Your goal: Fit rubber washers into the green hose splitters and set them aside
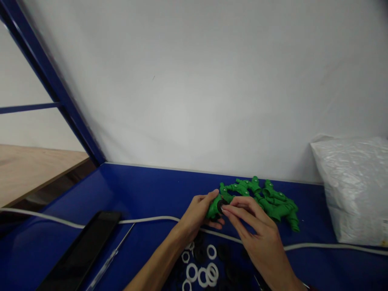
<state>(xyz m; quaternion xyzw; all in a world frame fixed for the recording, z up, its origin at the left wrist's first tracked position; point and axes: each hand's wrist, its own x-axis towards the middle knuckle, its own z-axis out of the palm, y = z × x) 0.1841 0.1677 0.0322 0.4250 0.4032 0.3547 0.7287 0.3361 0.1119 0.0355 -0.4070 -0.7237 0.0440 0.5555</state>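
My left hand (195, 216) is closed around a green plastic fitting (214, 207), holding it just above the blue table (145, 194). My right hand (257, 232) pinches at the open end of that fitting, where something small and dark (221, 205) sits under the fingertips; I cannot make out what it is. Behind the hands lies a pile of several more green fittings (266, 198). Below the hands, white rings (201, 268) and black rings (226, 252) are scattered on the table.
A white cable (145, 220) runs across the table under my hands. A dark flat tablet (81, 246) lies at the left, a thin metal rod (112, 254) beside it. A white plastic bag (354, 186) stands at the right. A white wall rises behind.
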